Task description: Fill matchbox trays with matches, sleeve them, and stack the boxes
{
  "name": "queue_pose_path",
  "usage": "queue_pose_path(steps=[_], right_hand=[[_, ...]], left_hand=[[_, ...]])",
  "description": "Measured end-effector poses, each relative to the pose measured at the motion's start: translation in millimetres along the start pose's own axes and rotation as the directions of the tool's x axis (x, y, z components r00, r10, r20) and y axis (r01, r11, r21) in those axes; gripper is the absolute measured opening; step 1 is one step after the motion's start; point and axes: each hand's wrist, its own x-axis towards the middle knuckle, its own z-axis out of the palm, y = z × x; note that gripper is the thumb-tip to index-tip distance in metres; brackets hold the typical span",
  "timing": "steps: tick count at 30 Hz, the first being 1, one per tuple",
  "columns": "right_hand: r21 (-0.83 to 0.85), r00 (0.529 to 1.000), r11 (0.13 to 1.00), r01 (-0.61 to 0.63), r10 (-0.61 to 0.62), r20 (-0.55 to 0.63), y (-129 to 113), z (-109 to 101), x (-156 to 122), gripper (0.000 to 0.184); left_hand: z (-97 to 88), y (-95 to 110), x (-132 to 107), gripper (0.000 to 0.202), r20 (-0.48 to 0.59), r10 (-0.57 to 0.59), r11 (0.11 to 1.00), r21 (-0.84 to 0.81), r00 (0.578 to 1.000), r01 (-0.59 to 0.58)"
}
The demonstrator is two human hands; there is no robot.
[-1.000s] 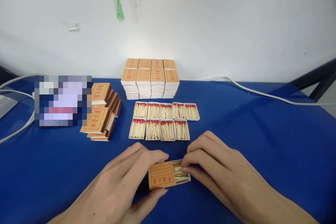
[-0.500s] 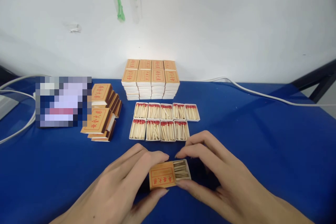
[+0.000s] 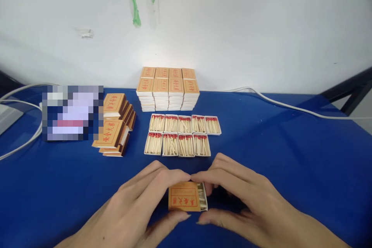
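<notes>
My left hand [image 3: 139,201] grips an orange matchbox [image 3: 184,196] by its sleeve, thumb below and fingers above. From the right, my right hand [image 3: 247,201] pinches the white inner tray [image 3: 203,197], of which only a thin strip with matchsticks shows. The box lies low over the blue table [image 3: 290,155], near its front edge. Just beyond my fingers lie two rows of open trays [image 3: 181,135] filled with red-tipped matches.
A neat block of stacked closed matchboxes [image 3: 167,88] stands at the back by the white wall. A leaning pile of orange matchboxes [image 3: 116,124] sits to the left, beside a blurred patch. White cables [image 3: 290,104] run along the table's rear and left edge.
The inner tray has slid leftward into the sleeve, from roughly half out to almost fully in. My right hand has followed it to the left.
</notes>
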Motion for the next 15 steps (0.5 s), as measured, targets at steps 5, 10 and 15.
queue_pose_path(steps=[5, 10, 15], right_hand=[[0.015, 0.997, 0.998, 0.068, -0.067, -0.046, -3, 4, -1, 0.056], [0.088, 0.994, 0.991, 0.096, -0.090, -0.069, -4, 9, -8, 0.050], [0.196, 0.995, 0.976, 0.091, -0.084, -0.046, -10, 12, -16, 0.035]], left_hand=[[-0.8, 2, 0, 0.048, 0.033, 0.027, 0.992, -0.121, 0.999, -0.023], [1.6, 3, 2, 0.055, -0.061, -0.117, 0.890, -0.450, 0.991, 0.077], [2.7, 6, 7, 0.040, 0.118, -0.192, 0.522, -0.828, 0.974, 0.203]])
